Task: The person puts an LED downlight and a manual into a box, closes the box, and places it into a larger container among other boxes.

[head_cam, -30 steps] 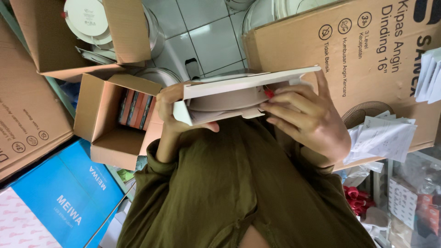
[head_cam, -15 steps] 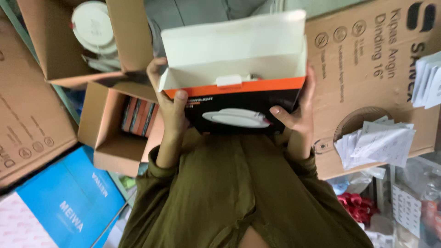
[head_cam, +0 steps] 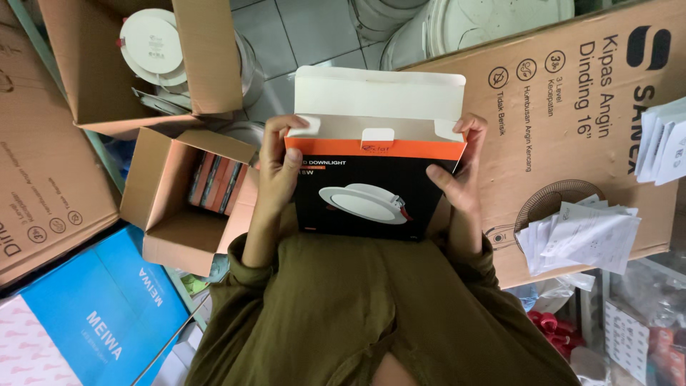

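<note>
- Both hands grip the black-and-orange box (head_cam: 371,179) by its sides: left hand (head_cam: 280,168) wrapped on the left edge, right hand (head_cam: 461,171) on the right
- box sits upright on the lap, white top flap open
- small carton (head_cam: 171,214) of similar boxes just left, paper stack (head_cam: 582,236) off right

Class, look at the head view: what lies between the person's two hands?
The black and orange lamp box, its white top flap open, lies between the left hand and the right hand; each hand holds one side.
</note>
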